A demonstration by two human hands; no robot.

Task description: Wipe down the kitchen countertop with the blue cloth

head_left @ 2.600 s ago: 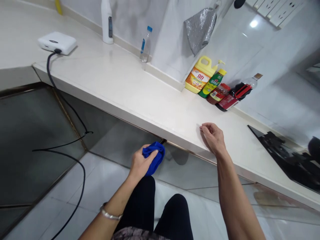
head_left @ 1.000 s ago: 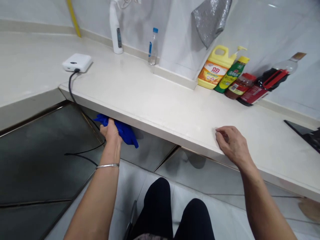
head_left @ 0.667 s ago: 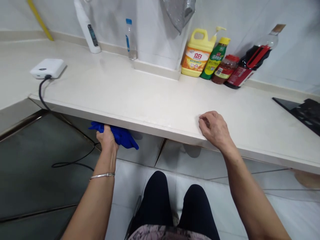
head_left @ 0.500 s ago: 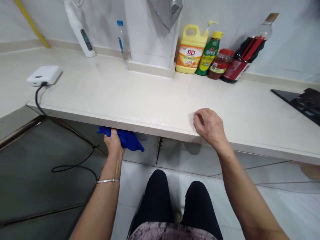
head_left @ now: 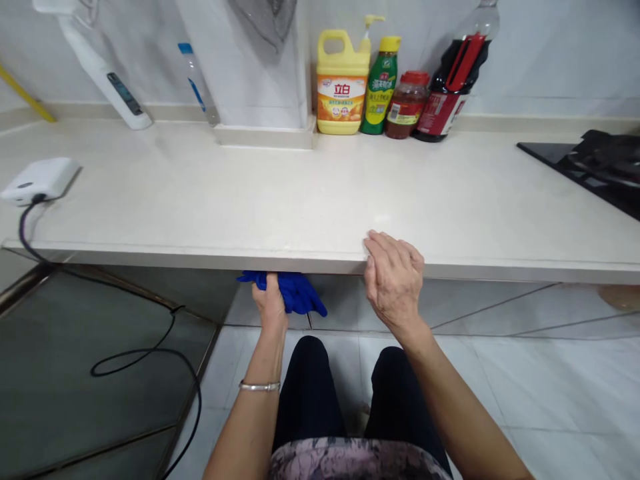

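My left hand (head_left: 271, 303) is closed around a bunched blue cloth (head_left: 300, 295), just below the front edge of the white countertop (head_left: 320, 207). Part of the cloth is hidden under the counter's lip, and one pointed end hangs out to the right. Over the counter's front edge lies my right hand (head_left: 395, 277), back up, its fingers resting on the top surface with nothing seen in them.
Along the wall stand a yellow detergent jug (head_left: 341, 87), a green sauce bottle (head_left: 380, 87), a red-lidded jar (head_left: 407, 107) and a dark sauce bottle (head_left: 450, 87). A black hob (head_left: 590, 167) sits right. Left, a white box (head_left: 43, 179) trails a black cable (head_left: 145, 353).
The view has shifted. My left hand has moved right under the edge with the cloth. My right hand has drawn back to the counter's edge, its fingers straighter.
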